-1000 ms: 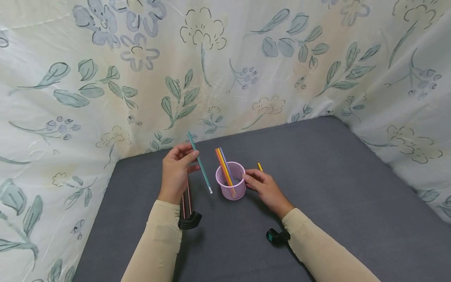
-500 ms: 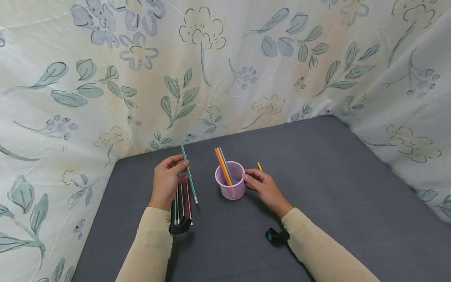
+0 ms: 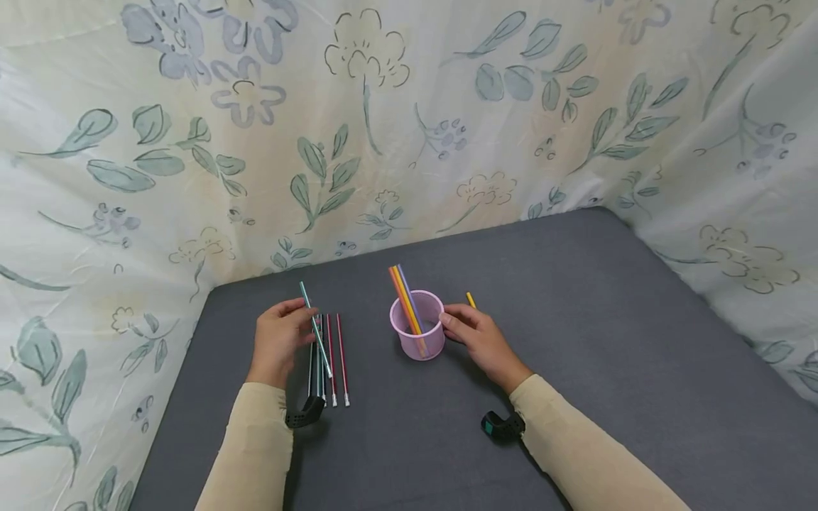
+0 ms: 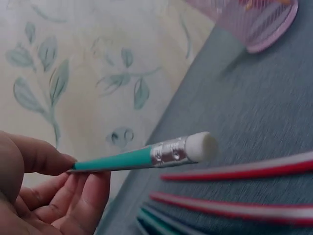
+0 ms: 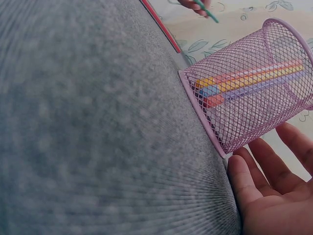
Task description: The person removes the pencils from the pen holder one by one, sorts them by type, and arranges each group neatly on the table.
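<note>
My left hand (image 3: pixel 281 341) pinches a teal pencil (image 3: pixel 317 330) between thumb and fingertips. Its white eraser (image 4: pixel 201 147) and silver ferrule point away from the fingers in the left wrist view. The tilted pencil is over a row of pencils on the table: two red ones (image 3: pixel 342 362) and darker teal ones (image 3: pixel 311 372) partly hidden by it. My right hand (image 3: pixel 479 344) holds the right side of a pink mesh pen cup (image 3: pixel 405 348), thumb at the rim and fingertips against the wall (image 5: pixel 264 117). Orange, yellow and purple pencils (image 3: pixel 407 301) lean inside the upright cup.
A yellow stick-like end (image 3: pixel 471 300) shows behind my right hand, the rest hidden. The dark grey tabletop (image 3: pixel 607 355) ends at a floral curtain (image 3: pixel 409 142) at the back and sides. Black wrist cameras (image 3: pixel 503 427) sit on both sleeves.
My left hand has moved left and toward me with the teal pencil, from near the pen cup to the row of pencils, uncovering the red ones. The right hand and cup have stayed put.
</note>
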Tool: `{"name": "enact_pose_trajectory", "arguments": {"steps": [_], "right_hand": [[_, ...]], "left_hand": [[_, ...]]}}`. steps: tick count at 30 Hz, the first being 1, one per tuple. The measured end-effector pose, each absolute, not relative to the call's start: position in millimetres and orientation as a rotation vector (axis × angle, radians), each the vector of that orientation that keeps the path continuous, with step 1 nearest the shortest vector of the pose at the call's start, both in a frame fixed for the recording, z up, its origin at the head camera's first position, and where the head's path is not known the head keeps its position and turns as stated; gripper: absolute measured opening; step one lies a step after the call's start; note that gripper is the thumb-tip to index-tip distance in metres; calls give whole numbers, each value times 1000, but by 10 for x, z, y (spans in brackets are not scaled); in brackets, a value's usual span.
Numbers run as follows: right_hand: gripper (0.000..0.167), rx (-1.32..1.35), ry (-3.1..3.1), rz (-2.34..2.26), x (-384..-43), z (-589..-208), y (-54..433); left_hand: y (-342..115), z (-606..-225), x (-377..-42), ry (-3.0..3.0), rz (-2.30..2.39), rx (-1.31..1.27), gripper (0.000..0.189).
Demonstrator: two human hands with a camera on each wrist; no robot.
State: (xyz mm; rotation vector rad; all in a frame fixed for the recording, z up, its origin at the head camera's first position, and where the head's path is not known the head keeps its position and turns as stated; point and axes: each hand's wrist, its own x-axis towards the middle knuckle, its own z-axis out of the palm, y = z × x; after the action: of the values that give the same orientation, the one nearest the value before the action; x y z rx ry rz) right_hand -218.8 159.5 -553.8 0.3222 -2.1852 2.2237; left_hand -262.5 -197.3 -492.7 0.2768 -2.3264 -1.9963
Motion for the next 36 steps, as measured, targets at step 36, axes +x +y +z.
{"name": "enact_pose_trajectory", "arguments": {"steps": [36], "right_hand": [[44,337,-2185,2236,-2178,-5586,1603]], "left_hand": [[-2180,-5218,-2501,-2744,-1520,387,36]]}}
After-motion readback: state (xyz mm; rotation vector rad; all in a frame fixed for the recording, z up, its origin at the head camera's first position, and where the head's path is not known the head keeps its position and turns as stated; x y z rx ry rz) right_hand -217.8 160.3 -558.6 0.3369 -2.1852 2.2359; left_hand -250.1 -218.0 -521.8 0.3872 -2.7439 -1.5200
